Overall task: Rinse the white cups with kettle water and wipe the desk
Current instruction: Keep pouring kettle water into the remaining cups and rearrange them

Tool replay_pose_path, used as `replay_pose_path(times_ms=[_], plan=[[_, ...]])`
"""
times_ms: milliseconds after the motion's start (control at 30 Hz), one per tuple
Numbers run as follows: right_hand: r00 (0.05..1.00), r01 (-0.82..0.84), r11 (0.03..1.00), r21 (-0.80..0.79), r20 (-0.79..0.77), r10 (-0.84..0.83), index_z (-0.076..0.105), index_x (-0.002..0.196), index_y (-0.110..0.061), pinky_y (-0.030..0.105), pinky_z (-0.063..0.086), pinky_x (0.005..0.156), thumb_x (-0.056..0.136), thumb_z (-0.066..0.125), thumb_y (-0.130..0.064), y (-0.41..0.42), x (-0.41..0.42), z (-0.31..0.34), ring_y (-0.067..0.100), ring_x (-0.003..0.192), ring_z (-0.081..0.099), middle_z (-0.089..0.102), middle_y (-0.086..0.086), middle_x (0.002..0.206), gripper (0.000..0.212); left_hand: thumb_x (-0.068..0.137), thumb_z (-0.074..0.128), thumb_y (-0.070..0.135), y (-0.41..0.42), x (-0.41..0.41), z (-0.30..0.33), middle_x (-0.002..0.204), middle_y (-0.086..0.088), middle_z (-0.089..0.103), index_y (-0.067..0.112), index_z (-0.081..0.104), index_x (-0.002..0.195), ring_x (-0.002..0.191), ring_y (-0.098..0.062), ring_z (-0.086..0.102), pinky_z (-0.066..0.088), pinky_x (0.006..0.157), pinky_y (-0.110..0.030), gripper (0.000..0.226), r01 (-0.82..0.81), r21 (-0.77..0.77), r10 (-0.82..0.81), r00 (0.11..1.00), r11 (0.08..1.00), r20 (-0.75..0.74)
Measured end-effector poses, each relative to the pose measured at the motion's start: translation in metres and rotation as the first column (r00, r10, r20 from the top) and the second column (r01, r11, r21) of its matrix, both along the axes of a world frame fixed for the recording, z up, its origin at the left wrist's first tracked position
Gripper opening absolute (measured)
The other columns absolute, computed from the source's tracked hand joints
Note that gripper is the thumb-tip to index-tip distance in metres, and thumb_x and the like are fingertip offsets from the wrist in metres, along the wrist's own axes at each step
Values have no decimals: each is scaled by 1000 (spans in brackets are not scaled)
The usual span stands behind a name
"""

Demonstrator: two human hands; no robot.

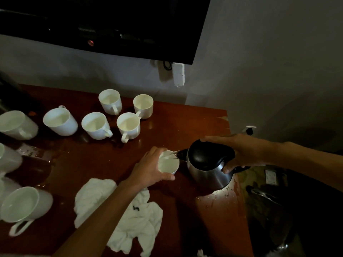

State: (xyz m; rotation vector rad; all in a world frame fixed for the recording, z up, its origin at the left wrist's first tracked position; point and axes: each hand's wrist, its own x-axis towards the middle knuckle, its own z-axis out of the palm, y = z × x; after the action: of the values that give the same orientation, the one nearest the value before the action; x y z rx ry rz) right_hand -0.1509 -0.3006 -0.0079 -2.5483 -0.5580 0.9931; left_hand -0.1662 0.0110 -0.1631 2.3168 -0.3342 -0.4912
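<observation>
My left hand (148, 168) grips a white cup (168, 163) just above the wet wooden desk (207, 119). My right hand (243, 153) holds the handle of a steel kettle (207, 164) with a black lid, tilted left. A thin stream of water runs from its spout into the cup. Several more white cups stand upright at the back, among them one (128, 125) and another (143, 105). More cups line the left edge, such as the one at the front left (24, 205). A crumpled white cloth (133, 216) lies under my left forearm.
A dark wall-mounted TV (104, 21) hangs above the desk. A white power strip (178, 74) hangs on the wall below it. Puddles and droplets cover the desk by the kettle and at the left. Dark clutter sits on the floor right of the desk edge.
</observation>
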Motion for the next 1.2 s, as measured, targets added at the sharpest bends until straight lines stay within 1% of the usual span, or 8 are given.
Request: replay_pose_path(times_ms=[100, 467, 600, 733, 867, 1000, 1100, 1200], plan=[[1000, -7, 1000, -14, 9, 7, 11, 155, -53, 3, 48, 63, 76, 87, -20, 1, 0, 0, -27, 80, 53, 38, -8, 155, 114, 47, 77, 77, 0, -4, -4, 128, 20, 41, 46, 38, 136, 121, -11, 47, 52, 93, -49, 102, -51, -52, 51, 999, 997, -4], [998, -52, 997, -60, 35, 54, 9, 154, -54, 2, 41, 60, 77, 86, -24, 2, 0, 2, -25, 78, 49, 38, -15, 152, 113, 49, 82, 70, -2, -10, -5, 126, 19, 40, 42, 40, 137, 121, -12, 46, 51, 94, -48, 101, -129, -88, 129, 992, 988, -1], [996, -62, 995, -74, 53, 67, 8, 154, -56, 6, 40, 75, 75, 87, -30, 1, 2, -1, -5, 98, 55, 43, -10, 152, 114, 49, 81, 72, -3, -12, -5, 125, 18, 40, 44, 40, 136, 120, -12, 45, 51, 94, -48, 100, -129, -97, 130, 992, 987, -2], [997, -61, 996, -67, 40, 64, 10, 153, -57, 6, 47, 62, 75, 87, -27, -3, 4, -3, 4, 87, 63, 42, -10, 153, 113, 48, 81, 72, -2, -13, -6, 126, 18, 40, 42, 41, 137, 121, -11, 46, 51, 94, -48, 102, -140, -99, 141, 990, 985, 1], [995, -76, 995, -56, 56, 80, 3, 145, -71, 30, 62, 74, 73, 88, -30, -5, 3, -5, 27, 90, 72, 46, -6, 151, 119, 50, 84, 69, -2, -14, -5, 126, 19, 41, 41, 41, 136, 120, -11, 46, 52, 93, -47, 100, -143, -80, 145, 989, 986, 10], [995, -80, 995, -55, 64, 83, 1, 141, -75, 39, 62, 83, 71, 89, -31, -6, 0, -6, 27, 101, 70, 46, -6, 151, 121, 46, 80, 74, -5, -15, -7, 124, 19, 41, 42, 43, 132, 119, -11, 47, 52, 92, -47, 99, -168, -102, 170, 985, 981, 21], [998, -54, 998, -33, 41, 56, 9, 149, -65, 20, 59, 67, 74, 88, -25, -6, -1, -1, 15, 82, 70, 42, -6, 154, 116, 47, 82, 72, -7, -17, -9, 124, 20, 42, 43, 45, 130, 119, -10, 47, 53, 91, -47, 96, -184, -112, 189, 982, 977, 31], [997, -62, 995, -73, 45, 65, 10, 155, -52, 3, 46, 61, 77, 86, -24, -3, -1, 1, -18, 79, 56, 42, -7, 154, 112, 47, 81, 73, -8, -18, -10, 124, 20, 41, 44, 44, 131, 119, -11, 46, 53, 91, -47, 96, -191, -115, 195, 980, 975, 30]])
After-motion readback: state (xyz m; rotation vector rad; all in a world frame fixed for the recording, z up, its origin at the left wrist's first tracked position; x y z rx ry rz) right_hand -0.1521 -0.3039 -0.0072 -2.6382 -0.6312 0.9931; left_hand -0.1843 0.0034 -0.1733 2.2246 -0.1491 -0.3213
